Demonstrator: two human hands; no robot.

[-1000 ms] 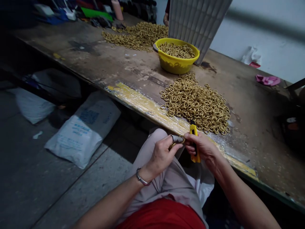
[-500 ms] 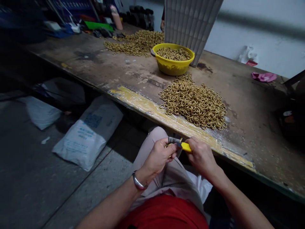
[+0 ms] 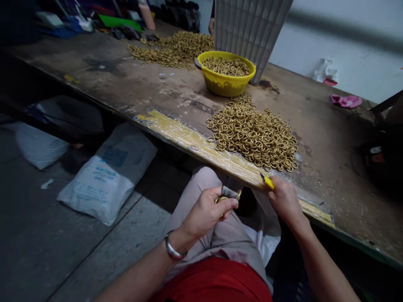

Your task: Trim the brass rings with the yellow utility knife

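Above my lap, my left hand (image 3: 210, 207) is closed around several brass-coloured rings (image 3: 221, 199), one of them pinched near its fingertips. A grey wrap (image 3: 229, 192) covers one of its fingers. My right hand (image 3: 286, 197) grips a small yellow-handled knife (image 3: 267, 181), its dark pointed blade directed up and left, over the table edge and apart from the left hand. Just beyond the knife, a heap of brass-coloured rings (image 3: 255, 134) lies on the table. A silver bracelet circles my left wrist.
On the table (image 3: 321, 138) stands a yellow basin (image 3: 226, 86) full of rings, against a grey ribbed panel (image 3: 248, 33). Farther back lies another ring pile (image 3: 179, 48), with a person's hand (image 3: 211, 26) behind it. A white sack (image 3: 107, 176) sits on the floor at left.
My right hand with the knife has moved right and slightly up, away from my left hand, where the blade was against a ring. The left hand stays over my lap with its rings.
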